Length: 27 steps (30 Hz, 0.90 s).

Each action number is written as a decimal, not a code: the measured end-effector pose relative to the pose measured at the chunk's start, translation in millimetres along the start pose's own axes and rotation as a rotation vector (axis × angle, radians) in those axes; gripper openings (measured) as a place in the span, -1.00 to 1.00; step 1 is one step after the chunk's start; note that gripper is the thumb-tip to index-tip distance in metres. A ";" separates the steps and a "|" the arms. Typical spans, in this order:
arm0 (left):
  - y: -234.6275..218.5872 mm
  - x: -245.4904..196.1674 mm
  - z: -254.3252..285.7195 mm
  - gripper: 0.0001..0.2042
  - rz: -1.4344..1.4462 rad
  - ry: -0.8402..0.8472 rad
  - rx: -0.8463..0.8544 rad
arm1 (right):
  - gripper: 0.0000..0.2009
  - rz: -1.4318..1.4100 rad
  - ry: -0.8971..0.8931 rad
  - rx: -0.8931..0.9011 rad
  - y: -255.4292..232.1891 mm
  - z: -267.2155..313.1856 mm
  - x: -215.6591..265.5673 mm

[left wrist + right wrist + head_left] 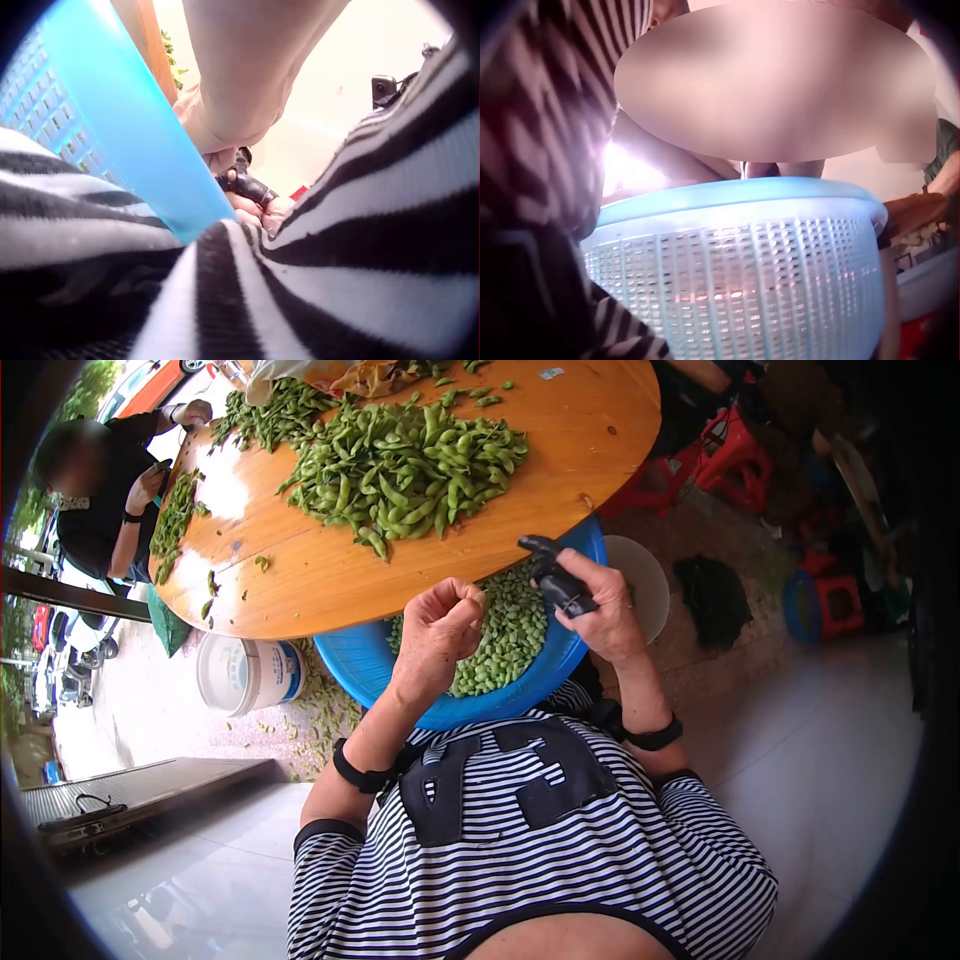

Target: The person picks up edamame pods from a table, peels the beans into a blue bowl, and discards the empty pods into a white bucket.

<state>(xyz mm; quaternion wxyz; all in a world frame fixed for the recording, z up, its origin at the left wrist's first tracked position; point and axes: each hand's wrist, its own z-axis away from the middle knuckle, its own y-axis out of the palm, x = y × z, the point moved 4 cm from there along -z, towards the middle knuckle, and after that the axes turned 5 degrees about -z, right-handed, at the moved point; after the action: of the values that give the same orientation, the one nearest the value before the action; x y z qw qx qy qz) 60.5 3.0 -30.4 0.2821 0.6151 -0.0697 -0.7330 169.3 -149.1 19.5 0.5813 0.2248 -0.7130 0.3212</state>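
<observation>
In the head view, the left hand (440, 628) is raised over the near part of a blue basket (345, 665), its fingers curled and no item visible in them. The right hand (600, 605) hovers by the basket's right rim, with black coverings on some digits; its fingers are loosely bent and I see nothing held. Shelled green beans (505, 645) lie in the basket below both hands. The left wrist view shows the black-covered digits of the right hand (259, 206) past the basket (135, 112). The right wrist view mostly shows the basket's side (742, 277).
A wooden table (330, 600) bears a large heap of green pods (400, 475) and smaller piles. White buckets (240, 675) (640, 580) stand on both sides of the basket. Another person (95, 520) is at the table's left. Red stools (735, 465) stand at the right.
</observation>
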 end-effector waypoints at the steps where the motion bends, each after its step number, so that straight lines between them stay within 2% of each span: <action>1: 4.7 -1.0 0.8 -0.90 0.000 -0.002 0.000 | -0.78 -0.014 -0.012 -0.012 -1.8 1.3 0.3; 3: 22.6 -5.7 1.0 -0.89 -0.199 0.050 -0.004 | -0.79 -0.027 -0.026 -0.023 -0.9 2.8 -2.3; 6: 45.1 -6.2 -5.9 -0.84 -0.174 0.071 0.166 | -0.82 -0.102 -0.108 -0.010 5.8 8.0 -6.5; 8: 58.8 -14.9 -7.3 -0.80 -0.318 0.133 0.252 | -0.83 -0.403 0.174 -0.240 -14.3 16.4 -19.8; 10: 61.6 -30.3 -8.7 -0.79 -0.428 0.172 0.302 | -0.81 -0.077 -0.019 -0.418 -54.1 19.7 -24.4; 12: 50.0 -58.9 -3.1 -0.77 -0.891 0.606 0.155 | -0.76 0.267 0.034 -0.733 -103.3 29.9 -48.7; 14: 13.4 -69.9 -4.4 -0.76 -0.959 0.632 -0.043 | -0.70 0.890 -0.115 -0.749 -126.5 38.0 -26.3; 16: -24.5 -85.7 -0.6 -0.81 -1.170 0.613 -0.275 | -0.69 0.951 0.003 -0.772 -151.5 50.4 -36.0; 18: -61.5 -94.0 -1.5 -0.82 -1.385 0.748 -0.373 | -0.68 0.951 0.015 -0.805 -162.8 56.7 -46.3; 22: -80.8 -105.9 -14.3 -0.81 -1.561 0.735 -0.359 | -0.68 0.886 -0.021 -0.860 -152.2 54.2 -36.3; 25: -81.5 -109.3 -20.0 -0.81 -1.687 0.694 -0.307 | -0.73 0.840 -0.111 -0.774 -126.4 38.1 -23.2; 27: -80.4 -112.6 -16.5 -0.81 -1.757 0.673 -0.276 | -0.73 0.817 -0.110 -0.742 -120.2 35.6 -21.4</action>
<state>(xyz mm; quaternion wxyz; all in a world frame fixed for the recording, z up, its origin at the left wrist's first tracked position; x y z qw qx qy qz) 59.2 130.1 26.7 -0.2945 0.5875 0.5899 -0.4691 233.1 -259.1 18.1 0.4113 -0.2735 -0.8369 0.2357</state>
